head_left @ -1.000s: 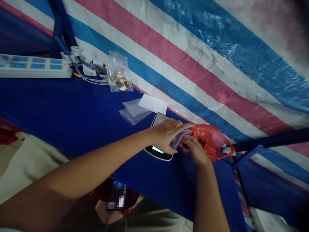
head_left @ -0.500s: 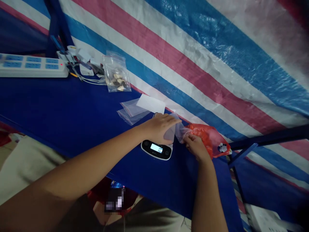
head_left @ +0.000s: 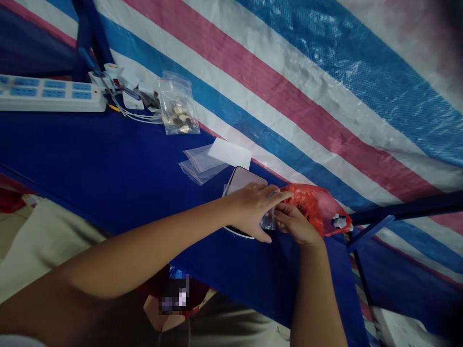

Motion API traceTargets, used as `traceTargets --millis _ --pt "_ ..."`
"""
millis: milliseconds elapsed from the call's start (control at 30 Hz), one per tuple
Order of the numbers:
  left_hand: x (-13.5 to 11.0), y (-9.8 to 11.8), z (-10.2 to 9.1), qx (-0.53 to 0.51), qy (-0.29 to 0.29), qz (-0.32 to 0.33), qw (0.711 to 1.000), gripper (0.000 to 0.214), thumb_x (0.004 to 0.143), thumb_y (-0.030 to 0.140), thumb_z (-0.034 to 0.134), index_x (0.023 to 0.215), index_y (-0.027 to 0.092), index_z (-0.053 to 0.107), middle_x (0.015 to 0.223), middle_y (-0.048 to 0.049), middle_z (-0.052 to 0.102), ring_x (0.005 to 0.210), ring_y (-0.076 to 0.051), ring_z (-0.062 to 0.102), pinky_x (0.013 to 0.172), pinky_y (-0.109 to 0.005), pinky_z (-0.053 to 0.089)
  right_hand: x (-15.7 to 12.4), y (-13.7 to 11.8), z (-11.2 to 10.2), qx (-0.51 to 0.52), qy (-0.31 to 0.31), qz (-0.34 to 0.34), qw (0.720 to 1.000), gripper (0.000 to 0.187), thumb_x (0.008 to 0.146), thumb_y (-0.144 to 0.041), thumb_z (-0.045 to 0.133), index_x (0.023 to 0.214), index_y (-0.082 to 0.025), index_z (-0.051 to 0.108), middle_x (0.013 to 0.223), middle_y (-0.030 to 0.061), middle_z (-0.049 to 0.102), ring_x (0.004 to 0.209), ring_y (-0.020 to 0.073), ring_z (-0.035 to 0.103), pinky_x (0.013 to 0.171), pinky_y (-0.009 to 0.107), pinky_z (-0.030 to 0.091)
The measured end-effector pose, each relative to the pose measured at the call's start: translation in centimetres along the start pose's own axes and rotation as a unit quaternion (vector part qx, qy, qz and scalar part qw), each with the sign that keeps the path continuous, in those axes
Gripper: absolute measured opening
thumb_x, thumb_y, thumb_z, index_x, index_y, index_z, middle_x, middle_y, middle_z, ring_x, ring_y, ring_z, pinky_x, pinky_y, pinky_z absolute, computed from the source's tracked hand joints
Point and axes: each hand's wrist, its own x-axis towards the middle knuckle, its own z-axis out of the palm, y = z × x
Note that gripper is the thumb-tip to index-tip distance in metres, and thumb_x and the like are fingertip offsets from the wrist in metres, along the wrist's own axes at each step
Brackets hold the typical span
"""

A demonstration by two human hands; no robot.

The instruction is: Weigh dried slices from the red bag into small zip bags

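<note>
My left hand [head_left: 255, 207] hovers over the front of a kitchen scale [head_left: 246, 178] and hides its display. Its thumb and fingers are spread apart. Just right of it, my right hand [head_left: 294, 221] pinches a small clear plastic bag [head_left: 268, 220], part of which is covered by the left fingers. What the bag holds, if anything, I cannot make out. A red plastic bag [head_left: 311, 205] lies behind my right hand, its mouth toward the scale. Behind the scale are flat clear zip bags [head_left: 202, 159] and a white card [head_left: 230, 153].
A zip bag of pale and brown pieces [head_left: 181, 115] leans near the striped tarp wall [head_left: 289, 82]. Further left are chargers with cables [head_left: 132, 99] and a white power strip [head_left: 54, 99]. The blue tabletop [head_left: 90, 154] ends at a front edge above my lap.
My left hand has moved right and toward me, off the scale's plate and over its display. The clear bag in my right hand has come lower, between the hands.
</note>
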Motion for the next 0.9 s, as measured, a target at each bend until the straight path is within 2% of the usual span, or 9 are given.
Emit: traceTargets --millis 133,233,333,500,567,667,733,800,900 --pt "0.2 0.5 1.0 0.060 0.007 -0.061 0.996 0.108 0.073 0.047 0.079 0.159 0.017 0.020 0.143 -0.0209 0.051 0.128 -0.037 0.051 0.104 -0.050 0.042 0.7 -0.4 1.2 0.002 0.051 -0.006 0.999 0.039 0.076 -0.052 0.080 0.080 -0.017 0.066 0.054 -0.0082 0.044 0.043 0.0042 0.027 0.041 0.018 0.018" --pt "0.3 0.6 1.3 0.089 0.022 -0.076 0.993 0.095 0.079 0.040 0.071 0.156 0.013 0.024 0.136 -0.0209 0.056 0.123 -0.037 0.053 0.100 -0.049 0.042 1.0 -0.9 2.4 -0.005 0.088 -0.027 0.996 0.037 0.075 -0.051 0.079 0.078 -0.017 0.065 0.053 -0.0074 0.046 0.043 0.0051 0.030 0.041 0.019 0.019" --pt "0.3 0.5 1.4 0.107 0.038 -0.074 0.991 0.089 0.078 0.034 0.068 0.154 0.011 0.028 0.134 -0.0200 0.056 0.123 -0.037 0.053 0.101 -0.049 0.041 1.3 -1.3 3.4 -0.024 0.117 -0.061 0.991 0.033 0.074 -0.047 0.080 0.079 -0.017 0.066 0.054 -0.0065 0.049 0.045 0.0070 0.035 0.043 0.021 0.027" --pt "0.5 -0.1 1.5 0.115 0.041 -0.066 0.990 0.086 0.078 0.033 0.068 0.152 0.011 0.031 0.131 -0.0188 0.058 0.124 -0.036 0.052 0.100 -0.049 0.041 1.9 -1.6 4.2 -0.049 0.169 -0.114 0.978 0.029 0.074 -0.041 0.079 0.088 -0.017 0.071 0.068 -0.0004 0.065 0.067 0.0166 0.060 0.060 0.026 0.046" --pt "0.5 -0.3 1.6 0.113 0.046 -0.067 0.990 0.084 0.079 0.033 0.068 0.151 0.011 0.032 0.130 -0.0189 0.059 0.125 -0.036 0.052 0.100 -0.048 0.041 2.1 -1.6 4.3 -0.060 0.184 -0.127 0.973 0.033 0.073 -0.042 0.079 0.093 -0.017 0.071 0.077 0.0024 0.070 0.074 0.0190 0.064 0.065 0.028 0.049" --pt "0.5 -0.7 1.8 0.114 0.057 -0.075 0.989 0.078 0.080 0.031 0.068 0.148 0.012 0.035 0.129 -0.0182 0.060 0.124 -0.035 0.053 0.100 -0.048 0.042 2.0 -1.7 4.0 -0.058 0.226 -0.126 0.964 0.031 0.074 -0.044 0.077 0.088 -0.019 0.068 0.071 0.0006 0.066 0.063 0.0157 0.058 0.056 0.026 0.045" --pt "0.5 -0.7 1.9 0.116 0.064 -0.086 0.987 0.073 0.081 0.032 0.068 0.145 0.013 0.039 0.129 -0.0177 0.061 0.123 -0.034 0.055 0.099 -0.048 0.043 1.7 -1.8 3.7 -0.011 0.262 -0.119 0.958 0.026 0.077 -0.043 0.073 0.085 -0.020 0.064 0.063 -0.0037 0.057 0.051 0.0110 0.046 0.045 0.023 0.034" --pt "0.5 -0.7 1.9 0.114 0.067 -0.092 0.987 0.069 0.082 0.035 0.069 0.141 0.013 0.042 0.128 -0.0171 0.062 0.122 -0.034 0.056 0.098 -0.047 0.044 1.2 -2.0 3.5 0.047 0.276 -0.127 0.952 0.019 0.078 -0.037 0.067 0.088 -0.022 0.062 0.065 -0.0053 0.055 0.047 0.0086 0.039 0.041 0.021 0.028" --pt "0.5 -0.4 2.0 0.107 0.067 -0.097 0.987 0.065 0.082 0.039 0.070 0.136 0.013 0.046 0.125 -0.0162 0.063 0.118 -0.034 0.057 0.094 -0.046 0.045 0.3 -2.3 3.4 0.057 0.264 -0.170 0.948 0.025 0.073 -0.025 0.067 0.097 -0.021 0.063 0.082 -0.0015 0.064 0.055 0.0088 0.049 0.047 0.021 0.040"
